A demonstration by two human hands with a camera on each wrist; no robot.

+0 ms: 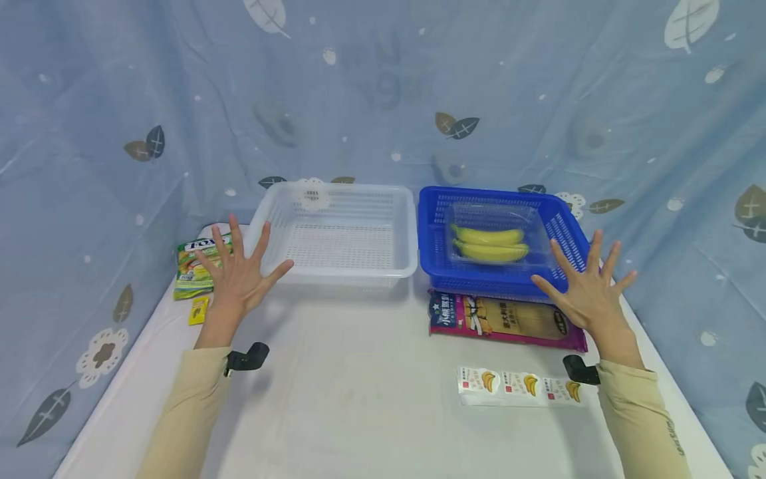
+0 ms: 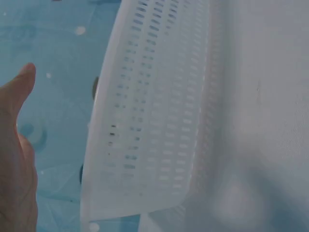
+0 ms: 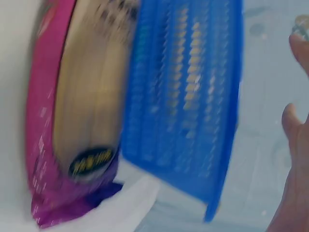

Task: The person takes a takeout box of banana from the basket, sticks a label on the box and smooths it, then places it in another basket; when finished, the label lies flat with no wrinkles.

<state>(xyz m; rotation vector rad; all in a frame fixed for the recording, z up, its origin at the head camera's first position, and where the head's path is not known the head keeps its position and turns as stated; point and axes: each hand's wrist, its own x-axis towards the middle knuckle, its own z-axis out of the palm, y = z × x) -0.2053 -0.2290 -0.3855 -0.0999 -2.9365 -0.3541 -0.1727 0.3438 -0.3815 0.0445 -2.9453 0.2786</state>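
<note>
Both spread wide, L grip (image 1: 237, 281) nr white basket (image 1: 347, 272), R grip (image 1: 589, 296) nr blue basket (image 1: 473, 282), prob. apart

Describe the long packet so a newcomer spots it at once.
On the white table, find the blue basket on the right. The packet lies along its near side. Its magenta edges and tan panel set it apart from the flat white sticker strip.

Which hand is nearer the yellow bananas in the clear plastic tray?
Right. The right hand is right of the bananas; the left hand is farther off to their left, by the white plastic basket.
</note>
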